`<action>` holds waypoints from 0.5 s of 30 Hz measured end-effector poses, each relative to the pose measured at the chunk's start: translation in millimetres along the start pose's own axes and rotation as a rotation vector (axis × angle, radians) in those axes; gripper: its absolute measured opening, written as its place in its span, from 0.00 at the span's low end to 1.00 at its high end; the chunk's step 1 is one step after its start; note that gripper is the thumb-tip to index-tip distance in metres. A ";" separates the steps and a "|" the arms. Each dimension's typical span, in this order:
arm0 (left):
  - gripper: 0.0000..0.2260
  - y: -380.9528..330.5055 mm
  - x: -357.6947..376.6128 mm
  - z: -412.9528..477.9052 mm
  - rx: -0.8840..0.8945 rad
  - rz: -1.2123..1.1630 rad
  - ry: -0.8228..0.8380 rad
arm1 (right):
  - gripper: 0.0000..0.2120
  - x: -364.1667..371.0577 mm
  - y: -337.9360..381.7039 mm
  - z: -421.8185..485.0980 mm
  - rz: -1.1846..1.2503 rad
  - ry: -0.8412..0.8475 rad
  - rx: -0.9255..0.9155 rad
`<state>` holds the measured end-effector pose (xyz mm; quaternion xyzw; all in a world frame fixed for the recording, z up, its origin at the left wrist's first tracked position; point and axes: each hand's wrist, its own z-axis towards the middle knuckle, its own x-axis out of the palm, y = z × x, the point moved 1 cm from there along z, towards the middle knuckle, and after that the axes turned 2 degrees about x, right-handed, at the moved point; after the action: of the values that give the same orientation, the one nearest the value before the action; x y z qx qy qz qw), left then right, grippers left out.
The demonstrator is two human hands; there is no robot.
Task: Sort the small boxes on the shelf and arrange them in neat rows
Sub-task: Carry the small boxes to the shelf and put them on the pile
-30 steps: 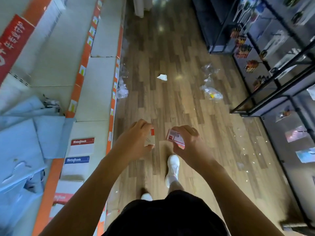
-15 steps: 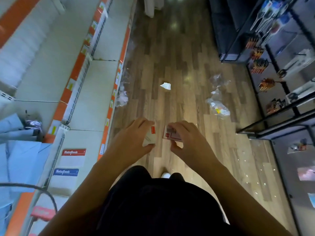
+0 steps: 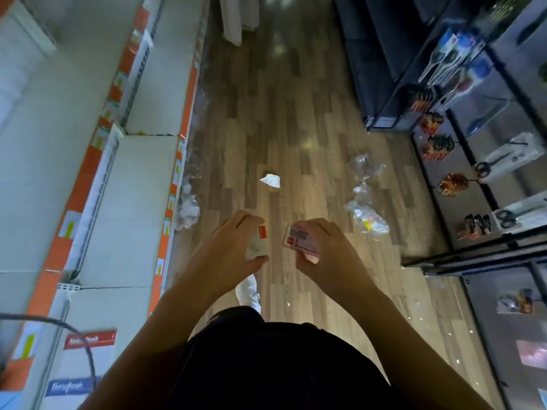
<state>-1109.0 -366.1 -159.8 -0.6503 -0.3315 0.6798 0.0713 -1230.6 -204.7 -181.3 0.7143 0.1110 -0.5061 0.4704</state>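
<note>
My left hand point(image 3: 229, 241) grips a small white box with a red corner point(image 3: 258, 242), held upright above the wooden aisle floor. My right hand point(image 3: 322, 250) grips another small white and red box point(image 3: 299, 240) with a printed label facing up. The two boxes are a short gap apart at the middle of the view. The white shelves with orange edge strips point(image 3: 124, 202) run along my left, lower than my hands.
Red and blue notebooks point(image 3: 88, 340) lie on the lower shelf at bottom left. A crumpled white paper point(image 3: 270, 180) and clear plastic wrappers point(image 3: 365, 214) litter the floor ahead. A dark rack with hanging goods point(image 3: 461, 184) lines the right side. My white shoe point(image 3: 248, 292) steps below my hands.
I have walked forward along the aisle; the shelves and floor litter slid toward me. Both hands keep their boxes, held a little further apart than before.
</note>
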 end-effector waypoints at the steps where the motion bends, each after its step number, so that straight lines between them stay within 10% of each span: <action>1: 0.26 5.6 -7.4 16.6 0.003 -0.002 0.006 | 0.23 -3.1 1.2 18.0 -0.002 -0.002 0.000; 15: 0.25 74.0 -76.6 214.5 0.007 -0.019 0.074 | 0.22 -32.8 -9.3 229.7 0.022 -0.123 0.009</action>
<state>-1273.0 -540.3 -150.0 -0.6715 -0.3324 0.6558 0.0920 -1393.8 -369.6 -169.8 0.6852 0.0718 -0.5443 0.4786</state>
